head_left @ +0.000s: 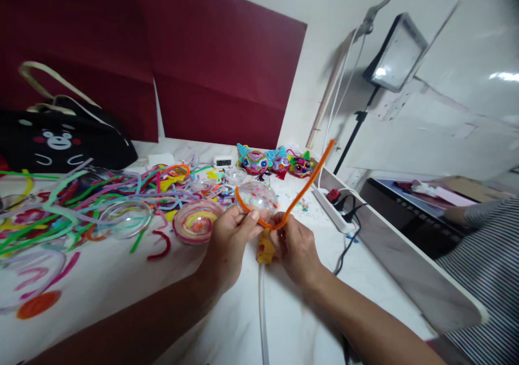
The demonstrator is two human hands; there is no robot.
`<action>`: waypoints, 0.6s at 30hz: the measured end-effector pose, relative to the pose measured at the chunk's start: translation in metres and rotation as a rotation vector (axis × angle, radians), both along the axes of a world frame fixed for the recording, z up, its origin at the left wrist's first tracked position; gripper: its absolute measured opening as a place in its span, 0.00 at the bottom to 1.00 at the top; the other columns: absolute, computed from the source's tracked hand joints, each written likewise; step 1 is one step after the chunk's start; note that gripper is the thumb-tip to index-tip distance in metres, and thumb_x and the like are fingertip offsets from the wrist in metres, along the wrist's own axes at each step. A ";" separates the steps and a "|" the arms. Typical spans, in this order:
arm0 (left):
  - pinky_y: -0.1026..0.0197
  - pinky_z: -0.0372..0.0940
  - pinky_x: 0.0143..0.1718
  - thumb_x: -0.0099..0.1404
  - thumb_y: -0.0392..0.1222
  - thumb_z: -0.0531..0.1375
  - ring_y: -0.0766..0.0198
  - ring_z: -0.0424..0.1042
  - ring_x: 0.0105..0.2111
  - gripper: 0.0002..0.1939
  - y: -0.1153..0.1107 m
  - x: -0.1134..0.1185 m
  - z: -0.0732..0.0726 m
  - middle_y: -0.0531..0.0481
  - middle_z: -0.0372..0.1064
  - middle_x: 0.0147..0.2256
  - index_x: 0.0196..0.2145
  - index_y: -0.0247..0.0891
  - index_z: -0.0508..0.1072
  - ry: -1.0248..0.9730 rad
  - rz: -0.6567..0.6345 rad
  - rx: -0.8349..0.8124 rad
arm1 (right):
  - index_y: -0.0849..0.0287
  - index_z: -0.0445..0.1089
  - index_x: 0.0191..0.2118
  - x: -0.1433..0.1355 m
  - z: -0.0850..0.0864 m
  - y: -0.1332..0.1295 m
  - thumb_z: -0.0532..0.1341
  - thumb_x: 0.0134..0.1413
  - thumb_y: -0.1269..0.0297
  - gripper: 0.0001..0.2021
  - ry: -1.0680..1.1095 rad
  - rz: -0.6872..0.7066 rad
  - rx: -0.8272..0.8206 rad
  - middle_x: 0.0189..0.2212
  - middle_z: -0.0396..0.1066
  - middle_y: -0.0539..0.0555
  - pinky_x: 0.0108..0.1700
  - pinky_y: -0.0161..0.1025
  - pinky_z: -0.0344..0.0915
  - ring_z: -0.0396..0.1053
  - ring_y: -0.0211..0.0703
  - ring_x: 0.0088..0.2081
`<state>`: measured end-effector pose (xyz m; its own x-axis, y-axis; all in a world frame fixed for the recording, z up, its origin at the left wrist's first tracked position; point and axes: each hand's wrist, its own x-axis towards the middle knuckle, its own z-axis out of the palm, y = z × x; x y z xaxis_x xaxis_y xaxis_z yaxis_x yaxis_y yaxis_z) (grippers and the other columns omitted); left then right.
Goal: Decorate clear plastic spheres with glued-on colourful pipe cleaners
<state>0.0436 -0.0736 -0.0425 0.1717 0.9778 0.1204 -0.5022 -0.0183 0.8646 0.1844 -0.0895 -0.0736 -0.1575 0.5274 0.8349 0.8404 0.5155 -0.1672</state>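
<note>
An orange pipe cleaner [310, 183] is bent into a wide curve between my two hands, its long end rising to the upper right. My left hand [233, 240] pinches its left part with thumb and fingers. Closed round the lower bend is my right hand [295, 246]. Just behind the fingers sits a clear plastic dome [259, 196], partly covered by them. Under the hands lies a yellow tool [265, 249] with a pale cord. A bowl with coloured rings [197, 221] stands beside my left hand.
Many coloured pipe cleaners [77, 203] and a clear dome [125, 219] spread over the left. Three decorated animal heads [279, 160] and a small clock [223, 161] stand behind. A power strip [334, 211] lies right. A person in a striped top [486, 273] is at far right.
</note>
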 end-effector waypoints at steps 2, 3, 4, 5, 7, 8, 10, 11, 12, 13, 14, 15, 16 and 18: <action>0.54 0.72 0.44 0.55 0.46 0.69 0.53 0.78 0.40 0.18 -0.001 0.000 -0.001 0.42 0.79 0.36 0.38 0.31 0.74 0.012 -0.006 0.013 | 0.58 0.61 0.38 0.000 0.001 0.000 0.53 0.61 0.71 0.02 -0.004 -0.011 -0.019 0.25 0.70 0.51 0.25 0.32 0.64 0.67 0.37 0.22; 0.55 0.72 0.43 0.55 0.46 0.69 0.54 0.78 0.40 0.17 -0.001 0.000 -0.001 0.42 0.79 0.36 0.38 0.31 0.74 0.015 -0.007 0.022 | 0.58 0.60 0.38 -0.001 0.001 0.000 0.53 0.61 0.71 0.02 -0.003 -0.016 -0.029 0.25 0.70 0.51 0.24 0.32 0.64 0.67 0.37 0.21; 0.55 0.72 0.43 0.56 0.45 0.69 0.54 0.78 0.40 0.17 -0.001 0.000 -0.002 0.43 0.79 0.36 0.39 0.31 0.74 0.018 -0.007 0.031 | 0.57 0.59 0.38 -0.001 0.001 0.000 0.53 0.61 0.70 0.02 -0.001 -0.021 -0.037 0.25 0.70 0.51 0.24 0.31 0.64 0.67 0.36 0.21; 0.56 0.72 0.43 0.56 0.45 0.68 0.55 0.78 0.40 0.17 -0.001 0.000 -0.002 0.43 0.79 0.36 0.39 0.31 0.74 0.019 -0.009 0.039 | 0.57 0.59 0.38 -0.001 0.000 -0.001 0.53 0.61 0.70 0.01 0.003 -0.027 -0.045 0.26 0.70 0.51 0.24 0.32 0.64 0.67 0.37 0.21; 0.57 0.72 0.42 0.58 0.45 0.68 0.56 0.78 0.39 0.15 0.000 0.000 -0.004 0.44 0.79 0.36 0.39 0.32 0.74 0.021 -0.016 0.053 | 0.57 0.58 0.37 -0.002 0.000 -0.001 0.52 0.61 0.70 0.01 0.008 -0.037 -0.058 0.26 0.71 0.52 0.24 0.32 0.66 0.69 0.38 0.21; 0.58 0.73 0.42 0.58 0.45 0.67 0.57 0.78 0.39 0.15 0.000 0.000 -0.005 0.44 0.79 0.36 0.39 0.32 0.74 0.023 -0.021 0.056 | 0.57 0.57 0.37 -0.003 0.000 -0.001 0.52 0.61 0.70 0.01 0.011 -0.041 -0.062 0.26 0.72 0.52 0.24 0.33 0.66 0.70 0.38 0.22; 0.58 0.73 0.41 0.59 0.45 0.67 0.57 0.78 0.38 0.15 0.001 0.000 -0.006 0.44 0.79 0.35 0.38 0.32 0.74 0.031 -0.028 0.054 | 0.56 0.57 0.37 -0.004 -0.001 -0.002 0.52 0.61 0.70 0.02 0.009 -0.051 -0.065 0.26 0.72 0.53 0.24 0.33 0.67 0.71 0.40 0.22; 0.59 0.73 0.40 0.59 0.45 0.67 0.57 0.78 0.38 0.15 0.002 0.000 -0.007 0.45 0.79 0.35 0.38 0.32 0.74 0.035 -0.028 0.053 | 0.56 0.57 0.37 -0.004 -0.001 -0.002 0.52 0.61 0.69 0.02 0.007 -0.057 -0.062 0.26 0.72 0.53 0.24 0.34 0.67 0.72 0.41 0.22; 0.59 0.73 0.40 0.58 0.46 0.67 0.58 0.78 0.38 0.15 0.002 0.000 -0.008 0.45 0.79 0.35 0.38 0.32 0.74 0.040 -0.027 0.053 | 0.56 0.56 0.37 -0.005 -0.002 -0.002 0.52 0.61 0.69 0.02 0.005 -0.065 -0.061 0.26 0.73 0.53 0.24 0.34 0.67 0.72 0.41 0.22; 0.59 0.73 0.40 0.58 0.46 0.67 0.58 0.78 0.38 0.15 0.002 0.000 -0.008 0.45 0.79 0.35 0.38 0.33 0.74 0.044 -0.026 0.054 | 0.56 0.56 0.37 -0.005 -0.002 -0.002 0.52 0.61 0.69 0.02 0.003 -0.074 -0.061 0.26 0.73 0.53 0.23 0.34 0.66 0.72 0.42 0.22; 0.59 0.72 0.39 0.58 0.46 0.67 0.58 0.78 0.37 0.15 0.002 0.000 -0.009 0.45 0.79 0.35 0.37 0.33 0.74 0.048 -0.026 0.057 | 0.56 0.56 0.37 -0.005 -0.002 -0.002 0.52 0.61 0.69 0.02 0.002 -0.082 -0.062 0.26 0.73 0.53 0.23 0.34 0.66 0.72 0.42 0.22; 0.60 0.72 0.39 0.58 0.46 0.67 0.58 0.78 0.37 0.15 0.003 0.000 -0.009 0.45 0.79 0.34 0.37 0.33 0.73 0.052 -0.026 0.059 | 0.56 0.56 0.37 -0.005 -0.002 -0.002 0.52 0.60 0.69 0.02 0.002 -0.087 -0.066 0.25 0.73 0.53 0.23 0.34 0.66 0.73 0.42 0.22; 0.60 0.72 0.39 0.58 0.47 0.67 0.58 0.78 0.36 0.15 0.003 0.000 -0.009 0.45 0.78 0.34 0.37 0.33 0.73 0.058 -0.024 0.059 | 0.55 0.56 0.37 -0.005 -0.002 -0.002 0.52 0.60 0.69 0.02 0.003 -0.089 -0.069 0.25 0.73 0.52 0.23 0.34 0.66 0.73 0.42 0.22; 0.61 0.72 0.38 0.58 0.47 0.67 0.59 0.78 0.36 0.15 0.003 0.000 -0.009 0.46 0.78 0.33 0.36 0.33 0.73 0.071 -0.013 0.058 | 0.55 0.56 0.37 -0.004 -0.002 -0.003 0.51 0.60 0.69 0.02 0.010 -0.082 -0.086 0.26 0.73 0.52 0.23 0.34 0.65 0.73 0.42 0.22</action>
<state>0.0437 -0.0710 -0.0516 0.1949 0.9671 0.1638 -0.4399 -0.0631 0.8958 0.1802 -0.0928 -0.0755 -0.1026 0.6081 0.7872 0.8771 0.4286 -0.2167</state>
